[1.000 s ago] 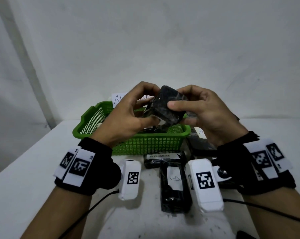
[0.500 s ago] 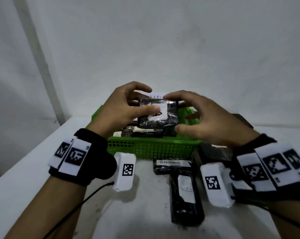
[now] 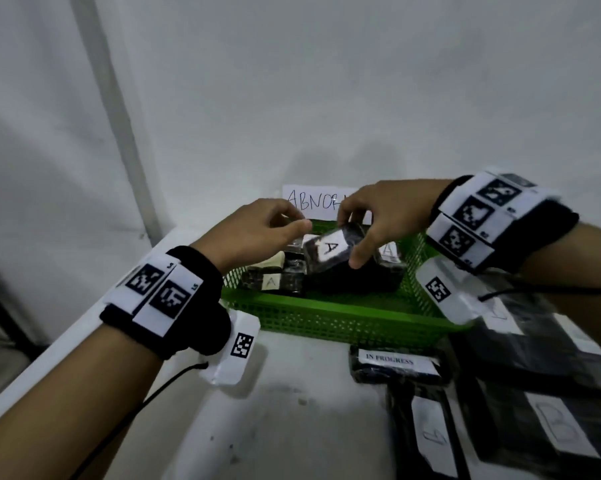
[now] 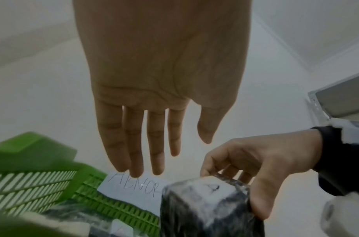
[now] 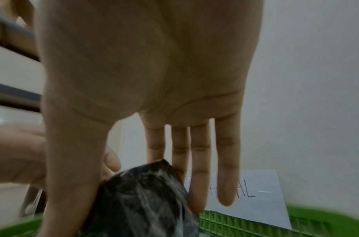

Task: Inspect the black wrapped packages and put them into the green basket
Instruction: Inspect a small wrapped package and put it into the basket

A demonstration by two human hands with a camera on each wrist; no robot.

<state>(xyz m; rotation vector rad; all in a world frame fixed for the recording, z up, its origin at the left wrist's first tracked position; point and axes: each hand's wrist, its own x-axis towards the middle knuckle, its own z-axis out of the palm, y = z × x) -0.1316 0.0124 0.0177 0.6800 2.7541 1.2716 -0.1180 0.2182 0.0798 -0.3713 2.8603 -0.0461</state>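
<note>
The green basket (image 3: 326, 304) stands on the white table and holds several black wrapped packages (image 3: 285, 280). Just above them, tilted, is one more black package (image 3: 326, 251) with a white label marked "A". My right hand (image 3: 352, 237) pinches it between thumb and fingers from the right. The right wrist view shows the package (image 5: 142, 200) wedged between thumb and fingers over the basket rim (image 5: 255, 224). My left hand (image 3: 285, 225) hovers just left of the package, holding nothing. Its fingers (image 4: 134, 144) hang straight in the left wrist view.
A paper sign reading "ABNOR…" (image 3: 313, 202) leans on the wall behind the basket. In front lies a black package labelled "IN PROGRESS" (image 3: 392, 363). More labelled black packages (image 3: 427, 431) are stacked at the right front (image 3: 551, 420). The table edge runs along the left.
Both hands moved forward and down over the basket with the package. The left hand let go of it. The right hand alone now holds it, label up.
</note>
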